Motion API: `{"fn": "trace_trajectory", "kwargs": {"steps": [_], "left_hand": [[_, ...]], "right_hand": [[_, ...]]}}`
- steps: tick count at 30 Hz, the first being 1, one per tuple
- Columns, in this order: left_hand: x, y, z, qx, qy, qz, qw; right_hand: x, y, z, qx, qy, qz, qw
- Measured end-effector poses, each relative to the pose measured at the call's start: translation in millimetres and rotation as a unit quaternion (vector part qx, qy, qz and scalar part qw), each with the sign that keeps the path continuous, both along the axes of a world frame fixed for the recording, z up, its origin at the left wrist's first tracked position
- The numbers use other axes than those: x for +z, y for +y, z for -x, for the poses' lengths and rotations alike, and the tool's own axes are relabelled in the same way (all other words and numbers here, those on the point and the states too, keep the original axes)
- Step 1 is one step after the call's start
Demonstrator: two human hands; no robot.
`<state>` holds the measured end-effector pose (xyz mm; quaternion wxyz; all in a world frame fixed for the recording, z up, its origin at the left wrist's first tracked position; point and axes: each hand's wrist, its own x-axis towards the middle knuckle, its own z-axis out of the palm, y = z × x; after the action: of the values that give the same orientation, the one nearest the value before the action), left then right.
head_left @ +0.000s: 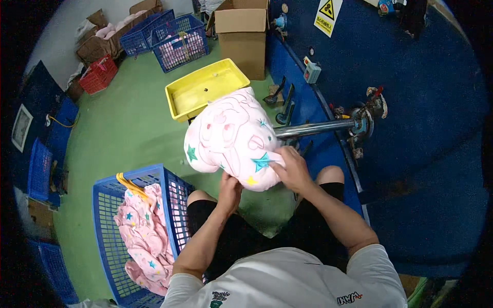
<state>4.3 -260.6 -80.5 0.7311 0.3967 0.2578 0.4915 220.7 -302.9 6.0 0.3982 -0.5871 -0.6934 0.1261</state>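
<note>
A plump pink plush cushion (233, 136) with an embroidered face and coloured stars is in front of me, over the end of a shiny metal pipe (321, 127) that sticks out from the blue machine. My left hand (229, 193) grips the cushion's lower edge from beneath, its fingertips partly hidden. At the cushion's right side, my right hand (294, 172) pinches the fabric beside a teal star, just below the pipe. How far the pipe reaches inside is hidden by the fabric.
Left of my legs stands a blue plastic basket (164, 177) holding limp pink starry covers (144, 226). A yellow tray (177, 105) is beyond the cushion. Farther back are a cardboard box (241, 46), blue baskets (172, 61) and a red basket (98, 75). Black pedals (288, 105) sit beneath the pipe.
</note>
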Motion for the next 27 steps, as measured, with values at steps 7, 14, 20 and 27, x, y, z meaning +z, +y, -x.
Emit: {"fn": "trace_trajectory", "kwargs": {"steps": [7, 14, 20, 27], "left_hand": [[-5, -5, -56, -0.039, -0.082, 0.147, 0.985], [-18, -11, -56, 0.039, 0.052, 0.119, 0.991], [19, 27, -18, 0.075, 0.060, 0.017, 0.995], [82, 85, -29, -0.010, 0.151, -0.003, 0.988]], "right_hand": [[-23, -12, -65, -0.004, -0.026, -0.103, 0.994], [-68, -16, -71, -0.040, -0.031, 0.016, 0.999], [-58, -14, -28, -0.042, 0.000, 0.027, 0.999], [-39, 12, -2, -0.114, 0.163, 0.043, 0.979]]}}
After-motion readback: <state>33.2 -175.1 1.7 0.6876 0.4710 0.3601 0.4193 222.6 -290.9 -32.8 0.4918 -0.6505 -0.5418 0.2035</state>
